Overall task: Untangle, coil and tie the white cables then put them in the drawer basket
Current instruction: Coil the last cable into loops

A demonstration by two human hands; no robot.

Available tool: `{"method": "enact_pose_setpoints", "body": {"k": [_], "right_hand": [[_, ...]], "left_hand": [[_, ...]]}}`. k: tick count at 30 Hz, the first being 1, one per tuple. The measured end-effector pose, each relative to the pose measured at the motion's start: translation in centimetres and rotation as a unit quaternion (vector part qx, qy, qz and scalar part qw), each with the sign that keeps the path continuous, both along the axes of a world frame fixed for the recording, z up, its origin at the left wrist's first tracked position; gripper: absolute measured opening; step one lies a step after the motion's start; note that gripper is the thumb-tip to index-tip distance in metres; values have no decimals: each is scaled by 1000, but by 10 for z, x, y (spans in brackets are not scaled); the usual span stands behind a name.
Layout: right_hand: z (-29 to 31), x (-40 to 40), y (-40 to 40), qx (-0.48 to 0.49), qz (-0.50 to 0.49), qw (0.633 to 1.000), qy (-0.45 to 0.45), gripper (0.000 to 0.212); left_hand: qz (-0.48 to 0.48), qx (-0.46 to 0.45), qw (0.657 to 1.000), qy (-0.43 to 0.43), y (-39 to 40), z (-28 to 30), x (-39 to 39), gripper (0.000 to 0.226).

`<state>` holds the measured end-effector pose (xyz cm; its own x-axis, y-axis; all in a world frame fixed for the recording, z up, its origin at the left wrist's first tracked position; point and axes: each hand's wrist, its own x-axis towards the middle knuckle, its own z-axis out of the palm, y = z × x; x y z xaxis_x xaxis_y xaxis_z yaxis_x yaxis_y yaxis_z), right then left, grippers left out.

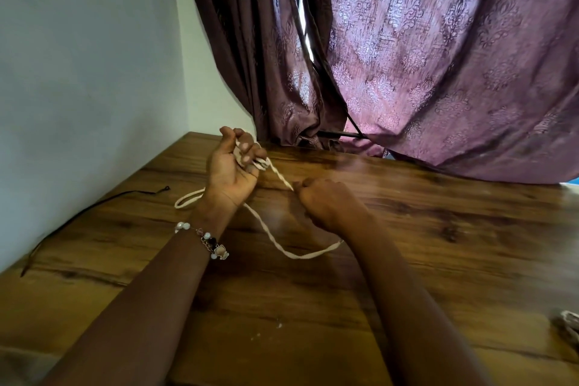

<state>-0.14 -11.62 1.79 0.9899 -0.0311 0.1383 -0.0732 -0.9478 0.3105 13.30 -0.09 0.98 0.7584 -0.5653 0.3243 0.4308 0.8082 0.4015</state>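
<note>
A white cable (275, 241) trails over the wooden table (438, 229). My left hand (235, 166) is raised palm up at the table's far side, its fingers curled round a small coil of that cable. A short taut stretch runs from the coil down to my right hand (326, 204), which pinches the cable in a closed fist. The slack hangs in a loop below both hands, and another loop (188, 199) lies behind my left wrist. The drawer basket is not in view.
A thin black cord (94, 207) lies along the wall at the left. Purple curtains (438, 72) hang over the table's back edge. A blurred pale bundle (568, 323) sits at the right edge. A beaded bracelet (206, 241) circles my left wrist.
</note>
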Motion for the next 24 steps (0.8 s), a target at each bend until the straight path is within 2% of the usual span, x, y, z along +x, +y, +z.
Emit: {"method": "enact_pose_setpoints", "body": {"k": [2,5,7,9,10,12,14,16,19,20,21,23,24], "right_hand": [[1,0,8,-11,33,999,3,29],[1,0,8,44,82,996,-19,19],[5,-1,0,138,76,987,-44,24],[12,-5,-6,298,21,953,-51,30],[15,-8,-8,405,-7,913,-56,32],[18,-15,-10,603,-46,792,-82,30],[21,-20,-10,721,-75,683,-88,27],[25,-24,-11,787,-89,606,-75,28],[33,-27,-12,851,-76,516,-62,38],[34,-28,-12,857,-76,505,-67,41],[35,-29,-14,852,-77,512,-76,43],[32,-30,-19,812,-82,570,-96,45],[29,-30,-23,772,-84,620,-108,44]], "left_hand": [[56,89,993,-46,-6,1,-5,34],[127,250,941,-187,-16,-5,-12,30],[123,318,903,-263,-21,-11,-15,32],[112,371,866,-316,-23,-17,-15,21],[127,400,837,-351,-23,-20,-13,15],[177,460,749,-443,-21,-25,-11,21],[201,484,677,-516,-18,-27,-13,24],[217,491,643,-546,-17,-24,-18,20],[258,489,629,-546,-17,-19,-24,26],[277,486,627,-542,-18,-19,-22,29],[290,485,626,-537,-18,-19,-21,32],[297,498,621,-527,-18,-19,-20,36],[292,506,620,-525,-19,-19,-21,36]]}}
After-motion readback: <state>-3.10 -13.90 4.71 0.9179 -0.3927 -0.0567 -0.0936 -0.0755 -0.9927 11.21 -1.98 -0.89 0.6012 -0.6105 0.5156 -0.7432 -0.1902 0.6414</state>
